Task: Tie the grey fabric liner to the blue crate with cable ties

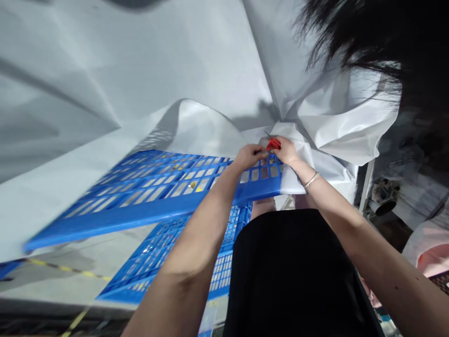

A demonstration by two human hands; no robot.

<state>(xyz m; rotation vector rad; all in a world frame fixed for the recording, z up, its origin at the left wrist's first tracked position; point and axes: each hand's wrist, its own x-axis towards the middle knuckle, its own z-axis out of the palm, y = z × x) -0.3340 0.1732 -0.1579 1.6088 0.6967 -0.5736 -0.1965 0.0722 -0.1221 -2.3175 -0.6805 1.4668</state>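
At far left the white sheeting (157, 61) runs out of view, its edge blurred where it hangs beside a slotted blue panel (150, 212). On the floor below I make out yellow-and-black tape (65, 268), and under the panel sit blue crates (128, 285), partly covered by my left forearm. Small yellow bits (192, 185) show at the panel's slots, too small to name. My left hand (248, 157) is at the panel's right end, fingers curled in close together; a thin dark sliver shows at their tips, but I cannot tell whether they grip it, or whether it belongs to the red tool (273, 143). That tool is just right of them, over the panel's right end, in my right hand (286, 150): these fingers are bent closed around its red part, a slim grey point sticking out at the far side, the rest covered by my grip. Rumpled white folds lie beside and beyond this hand. A bracelet (311, 179) circles my right wrist, and my black clothing (287, 276) hides what is nearest me. At far right, dark hair (372, 28) blocks the upper corner, a round dark object (383, 206) stays dim, and something pink (435, 260) is cut off at the edge.
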